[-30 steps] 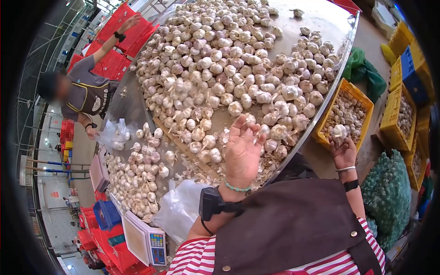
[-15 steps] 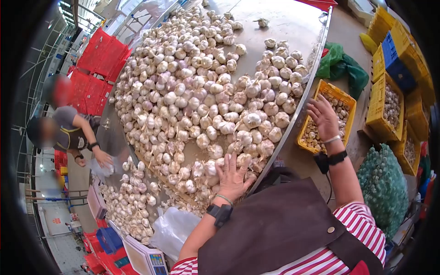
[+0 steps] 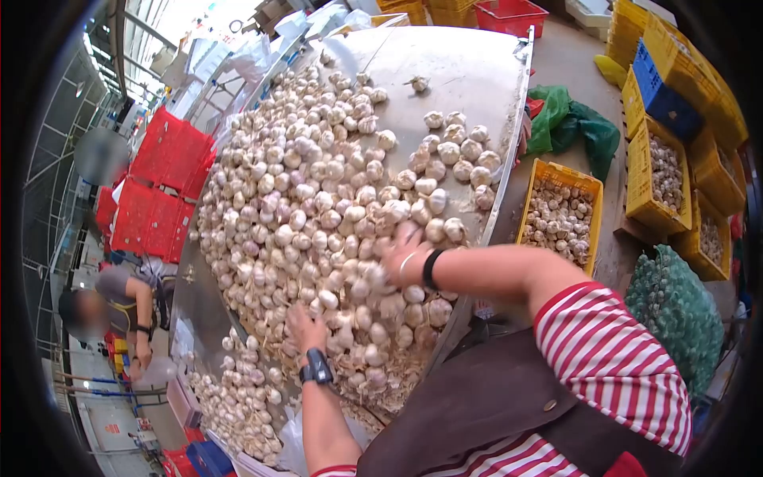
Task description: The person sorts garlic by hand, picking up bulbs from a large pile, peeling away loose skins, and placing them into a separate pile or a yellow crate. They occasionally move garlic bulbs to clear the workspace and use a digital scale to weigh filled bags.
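Note:
A large heap of garlic bulbs (image 3: 278,191) covers much of the metal table. My left hand (image 3: 304,330) rests against the heap's near side, open, with its fingertips among the bulbs. Farther right, my right hand (image 3: 404,256) reaches across and lies on the garlic with fingers stretched out. It is smeared by motion, and bulbs around it are blurred too. Loose skins (image 3: 397,385) lie along the near edge of the heap.
A yellow crate (image 3: 594,226) of garlic stands right of the table's metal rim (image 3: 509,151). Other garlic crates (image 3: 675,207) and a green net sack (image 3: 675,318) are farther right. At left, another person (image 3: 123,306) stands near a smaller garlic pile (image 3: 238,397).
My right hand has swung from above the yellow crate onto the heap. My left hand has shifted leftward. Bulbs at the right side have been pushed inward, baring metal by the rim.

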The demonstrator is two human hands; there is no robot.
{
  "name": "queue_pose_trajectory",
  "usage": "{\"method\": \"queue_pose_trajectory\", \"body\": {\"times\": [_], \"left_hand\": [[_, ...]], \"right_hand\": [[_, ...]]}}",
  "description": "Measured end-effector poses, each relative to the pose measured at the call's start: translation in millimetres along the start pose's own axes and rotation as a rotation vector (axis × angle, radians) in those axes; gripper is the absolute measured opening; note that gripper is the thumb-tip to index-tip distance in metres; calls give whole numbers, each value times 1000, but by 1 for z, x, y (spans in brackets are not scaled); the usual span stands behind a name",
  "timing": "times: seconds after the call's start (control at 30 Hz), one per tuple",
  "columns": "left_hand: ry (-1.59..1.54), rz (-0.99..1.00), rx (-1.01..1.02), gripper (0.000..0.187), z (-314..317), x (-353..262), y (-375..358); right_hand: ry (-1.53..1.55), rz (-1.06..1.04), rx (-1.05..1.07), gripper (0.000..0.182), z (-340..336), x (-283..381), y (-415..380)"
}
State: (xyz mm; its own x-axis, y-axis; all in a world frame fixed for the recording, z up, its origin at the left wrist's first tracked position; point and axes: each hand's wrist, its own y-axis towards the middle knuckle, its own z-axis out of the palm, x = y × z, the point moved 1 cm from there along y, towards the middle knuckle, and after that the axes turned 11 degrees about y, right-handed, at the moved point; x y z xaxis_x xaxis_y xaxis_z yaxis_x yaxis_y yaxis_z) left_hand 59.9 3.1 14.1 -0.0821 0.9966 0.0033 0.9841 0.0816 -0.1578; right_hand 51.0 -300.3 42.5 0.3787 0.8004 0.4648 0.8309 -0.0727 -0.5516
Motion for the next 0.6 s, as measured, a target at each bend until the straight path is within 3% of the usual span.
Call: {"method": "queue_pose_trajectory", "body": {"times": [0.03, 0.07, 0.1, 0.17, 0.23, 0.27, 0.3, 0.33, 0.37, 0.4, 0.47, 0.5, 0.57, 0.6], "left_hand": [[4, 12, -4, 66, 2, 3, -7], [-153, 31, -59, 67, 2, 4, -14], [-311, 50, -114, 69, -7, -4, -23], [-225, 79, -100, 73, -17, -31, -64], [-54, 233, -54, 78, -2, -45, -104], [43, 253, 38, 79, -8, -66, -123], [141, 269, 133, 80, -13, -83, -138], [142, 247, 142, 80, -4, -87, -148], [111, 252, 111, 76, 7, -90, -153], [81, 260, 79, 73, 14, -89, -155], [100, 213, 90, 74, 16, -86, -142], [117, 181, 94, 75, 16, -86, -134], [203, 231, -44, 75, 13, -83, -117], [267, 223, -15, 74, 9, -79, -107]], "right_hand": [[47, -138, 129, 91, -10, 12, -13], [-64, -275, 108, 96, 16, 20, -1], [-66, -376, 241, 96, -2, 28, -19], [214, -714, 345, 89, -12, 17, -16], [195, -773, 123, 81, -59, -9, -7], [323, -597, 92, 74, -80, -32, 21], [313, -571, -249, 70, -105, -67, 38], [16, -385, -377, 61, -136, -97, 73], [-143, -339, -450, 70, -175, -116, 55], [-216, -187, -407, 82, -198, -138, 62], [-195, 108, -121, 114, -208, -178, 88], [-70, 69, 92, 119, -204, -181, 88], [-508, 204, 60, 132, -156, -165, 100], [-426, 204, 146, 132, -146, -145, 84]]}}
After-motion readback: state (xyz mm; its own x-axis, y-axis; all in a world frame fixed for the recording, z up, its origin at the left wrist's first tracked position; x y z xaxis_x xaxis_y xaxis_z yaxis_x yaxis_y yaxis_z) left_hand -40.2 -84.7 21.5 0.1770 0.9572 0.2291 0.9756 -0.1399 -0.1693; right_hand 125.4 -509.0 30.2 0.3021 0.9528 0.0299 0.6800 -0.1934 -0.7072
